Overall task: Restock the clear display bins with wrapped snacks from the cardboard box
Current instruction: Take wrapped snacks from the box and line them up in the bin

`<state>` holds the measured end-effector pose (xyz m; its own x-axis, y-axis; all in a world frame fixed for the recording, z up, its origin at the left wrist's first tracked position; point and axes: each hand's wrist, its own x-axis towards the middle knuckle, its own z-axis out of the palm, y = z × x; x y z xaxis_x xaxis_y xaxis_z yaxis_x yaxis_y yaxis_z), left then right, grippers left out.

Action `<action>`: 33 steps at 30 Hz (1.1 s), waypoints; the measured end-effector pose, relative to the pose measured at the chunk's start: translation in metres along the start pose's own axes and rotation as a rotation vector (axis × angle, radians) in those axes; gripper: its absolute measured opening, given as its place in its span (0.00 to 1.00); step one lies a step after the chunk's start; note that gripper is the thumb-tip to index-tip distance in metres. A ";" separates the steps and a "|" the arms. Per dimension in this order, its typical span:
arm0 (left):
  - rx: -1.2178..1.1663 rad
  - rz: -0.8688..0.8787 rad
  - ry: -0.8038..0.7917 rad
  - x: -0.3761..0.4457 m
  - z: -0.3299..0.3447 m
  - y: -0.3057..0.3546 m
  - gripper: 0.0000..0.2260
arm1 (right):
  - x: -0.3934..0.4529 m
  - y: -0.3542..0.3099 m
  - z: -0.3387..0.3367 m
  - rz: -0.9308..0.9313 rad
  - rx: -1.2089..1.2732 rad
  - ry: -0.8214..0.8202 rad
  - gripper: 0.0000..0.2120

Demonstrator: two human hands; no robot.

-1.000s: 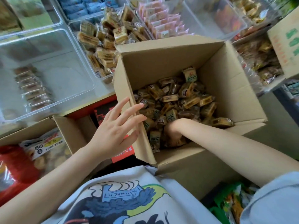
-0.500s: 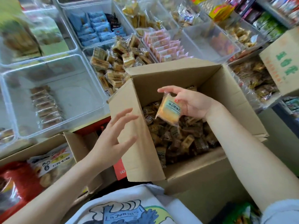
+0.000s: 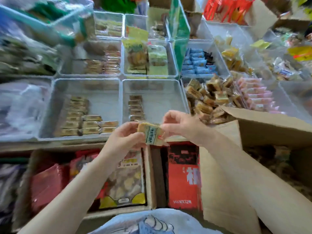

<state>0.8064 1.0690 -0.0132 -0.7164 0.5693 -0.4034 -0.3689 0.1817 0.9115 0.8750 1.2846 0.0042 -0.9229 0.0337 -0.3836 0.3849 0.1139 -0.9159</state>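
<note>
Both hands meet over the front rim of the bins. Left hand (image 3: 125, 139) curls round the near-left end of 1 snack (image 3: 150, 133); right hand (image 3: 179, 124) pinches its far-right end between thumb and fingers. Neither is slack; both grip the same packet.

Judgement: the 2-handed hold looks like squaring the packet up before it goes down, so it can join a row rather than be dropped loose.

Snack sits in the air, between the hands, just in front of the middle bin (image 3: 157, 92) and above the gap between the 2 lower boxes. It touches nothing but fingers. Label faces up toward the wearer. Its long axis runs roughly left to right, tilted a little, left end nearer the bins, right end lower and nearer the body. Wrapper detail is blurred.

Outward: the middle bin holds 1 short stack (image 3: 136, 107) of brown packets and much bare floor, so it reads as the likely target, though I cannot be sure the packets match. The left bin (image 3: 50, 115) has several neat rows (image 3: 79, 119). The right bin (image 3: 211, 97) is heaped loosely.

Cardboard box (image 3: 270, 129), the supply, stands open at the right, its flap beside the right forearm. Contents are dark and hard to make out.

Below the shelf: a red carton (image 3: 184, 176) and an open box of bagged goods (image 3: 125, 179).
</note>
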 end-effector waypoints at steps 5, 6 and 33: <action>0.068 0.075 0.165 0.013 -0.100 -0.021 0.13 | 0.083 -0.004 0.080 -0.023 -0.152 -0.123 0.14; 0.096 0.108 0.212 0.017 -0.118 -0.028 0.17 | 0.101 -0.006 0.091 -0.030 -0.172 -0.117 0.13; 1.198 0.117 0.419 0.086 -0.222 -0.127 0.22 | 0.310 0.038 0.175 0.031 -1.704 -0.216 0.17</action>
<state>0.6604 0.9172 -0.1818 -0.9205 0.3745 -0.1110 0.3150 0.8797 0.3561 0.6059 1.1253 -0.1704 -0.8426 -0.0516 -0.5360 -0.1775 0.9664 0.1860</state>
